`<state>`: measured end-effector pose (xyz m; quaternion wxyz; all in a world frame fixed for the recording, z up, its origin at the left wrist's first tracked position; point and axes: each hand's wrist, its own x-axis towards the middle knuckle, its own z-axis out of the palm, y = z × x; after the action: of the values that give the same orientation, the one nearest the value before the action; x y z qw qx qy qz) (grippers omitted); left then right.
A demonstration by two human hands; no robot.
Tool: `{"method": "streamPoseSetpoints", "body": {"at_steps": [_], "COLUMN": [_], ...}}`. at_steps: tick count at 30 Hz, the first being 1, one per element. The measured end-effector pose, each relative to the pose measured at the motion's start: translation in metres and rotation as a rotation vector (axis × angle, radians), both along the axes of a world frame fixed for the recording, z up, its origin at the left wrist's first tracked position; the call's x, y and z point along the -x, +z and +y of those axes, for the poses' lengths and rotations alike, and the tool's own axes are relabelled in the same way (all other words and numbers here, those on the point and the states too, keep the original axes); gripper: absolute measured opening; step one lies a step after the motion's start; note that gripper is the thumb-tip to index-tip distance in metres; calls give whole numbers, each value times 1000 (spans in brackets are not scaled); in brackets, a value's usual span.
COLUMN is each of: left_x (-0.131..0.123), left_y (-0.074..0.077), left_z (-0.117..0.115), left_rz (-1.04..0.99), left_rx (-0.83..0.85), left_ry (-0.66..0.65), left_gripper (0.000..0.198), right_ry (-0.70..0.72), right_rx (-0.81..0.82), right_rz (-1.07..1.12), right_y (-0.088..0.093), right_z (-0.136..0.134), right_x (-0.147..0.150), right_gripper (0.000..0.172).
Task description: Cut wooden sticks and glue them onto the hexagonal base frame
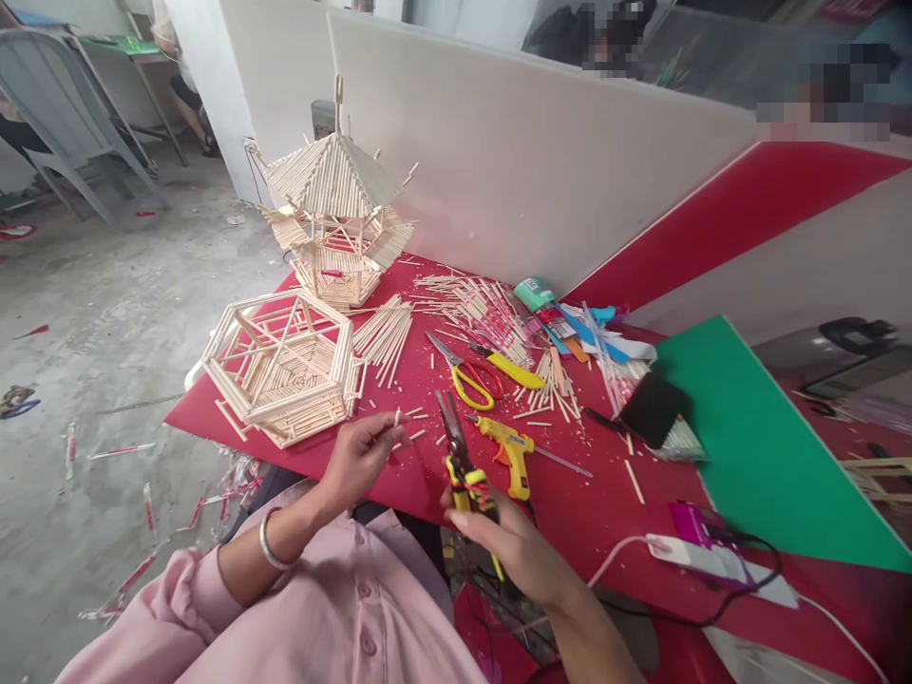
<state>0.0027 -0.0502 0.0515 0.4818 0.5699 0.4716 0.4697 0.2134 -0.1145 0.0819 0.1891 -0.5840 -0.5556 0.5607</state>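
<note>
Largest on my feed is the red tabletop (pixel 570 513), running under the hexagonal stick frame (pixel 299 397) and well to its right. Just behind that frame stands the stick-built pagoda model (pixel 332 180), roofed and upright. Out to the frame's right, the right hand (pixel 499 537) has its fingers wrapped round the handles of yellow-and-black pliers (pixel 460 451); their jaws point away from the body and look slightly parted, with nothing I can see between them. The yellow glue gun (pixel 507 445) lies farther right of the frame. Just off the frame's near right side, the left hand (pixel 363 456) pinches a short wooden stick (pixel 397 417) between thumb and forefinger. I judge the step to be trimming that stick. The next move would call for lining it up between the jaws, fingertips kept clear.
</note>
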Motion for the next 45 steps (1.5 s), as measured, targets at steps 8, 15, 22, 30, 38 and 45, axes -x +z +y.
{"method": "streamPoseSetpoints", "body": {"at_steps": [8, 15, 22, 30, 38, 45], "left_x": [7, 3, -10, -21, -27, -25], "left_y": [9, 10, 14, 16, 14, 18], "left_z": [-10, 3, 16, 25, 30, 29], "left_rz": [-231, -376, -510, -444, -451, -329], "left_rx": [28, 181, 341, 209, 157, 31], "left_ry": [17, 35, 11, 78, 70, 23], "left_gripper": [24, 34, 42, 30, 25, 25], "right_ry": [-110, -34, 124, 59, 150, 242], "right_rx": [-496, -404, -301, -494, -549, -591], "right_rz": [-1032, -1159, -1155, -991, -424, -486], "right_y": [-24, -11, -27, 1, 21, 24], "right_z": [50, 147, 199, 169, 63, 60], "right_x": [71, 3, -24, -36, -15, -6], "right_gripper": [69, 46, 60, 62, 53, 49]}}
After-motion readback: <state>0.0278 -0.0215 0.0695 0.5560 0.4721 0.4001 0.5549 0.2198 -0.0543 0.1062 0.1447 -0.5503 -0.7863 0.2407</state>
